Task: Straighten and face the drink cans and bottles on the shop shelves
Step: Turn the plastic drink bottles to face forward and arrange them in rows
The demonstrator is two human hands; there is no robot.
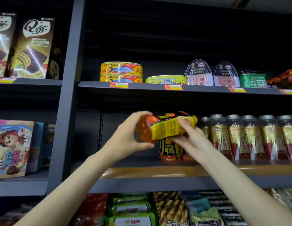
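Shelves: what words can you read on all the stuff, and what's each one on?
"CANNED HAM": clear-lidded ham tins, top shelf.
"HI-TIGER": standing black bottle, behind the hands.
"Q": brown snack boxes, upper left.
Price tags and the held yellow bottle: too blurred.

Upper shelf, left to right: two stacked yellow oval fish tins (121,72); one flat yellow-green oval fish tin (166,79); two upright clear-domed canned ham tins (199,73); a green rectangular tin (253,80). Red-and-yellow price labels (119,85) along the shelf edge. Left bay: dark brown chocolate wafer boxes (33,48) above, a pastel cartoon-printed box (10,149) below. Bottom: mixed snack packets (133,209), partly blurred. Dark grey metal upright post (68,95) between bays.
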